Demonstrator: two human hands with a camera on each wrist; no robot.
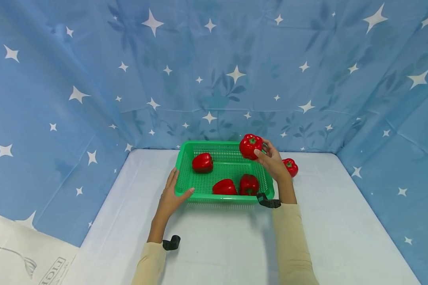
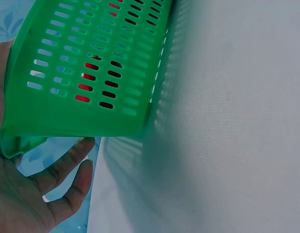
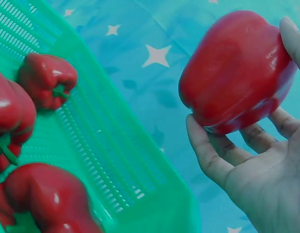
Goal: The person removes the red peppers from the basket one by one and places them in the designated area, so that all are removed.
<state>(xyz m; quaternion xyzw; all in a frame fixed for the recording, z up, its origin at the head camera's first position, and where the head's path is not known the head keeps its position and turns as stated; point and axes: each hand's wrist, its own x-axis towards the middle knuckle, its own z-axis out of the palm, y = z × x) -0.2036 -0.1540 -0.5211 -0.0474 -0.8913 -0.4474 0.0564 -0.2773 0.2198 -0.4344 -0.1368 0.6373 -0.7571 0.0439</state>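
Observation:
My right hand point(image 1: 274, 163) grips a red bell pepper point(image 1: 250, 146) above the far right corner of a green plastic basket point(image 1: 221, 198). In the right wrist view the thumb and fingers hold this bell pepper point(image 3: 237, 70) from opposite sides. Inside the basket lie three more red bell peppers: one at the left point(image 1: 202, 162), one near the front point(image 1: 224, 187) and one at the front right point(image 1: 249, 185). At the basket's left front corner, my left hand point(image 1: 169, 198) rests against the rim with fingers spread, thumb over the edge.
Another red bell pepper point(image 1: 290, 167) stands on the white table point(image 1: 221, 241), right of the basket and partly behind my right wrist. A blue curtain with white stars point(image 1: 214, 71) hangs behind the table and along both sides.

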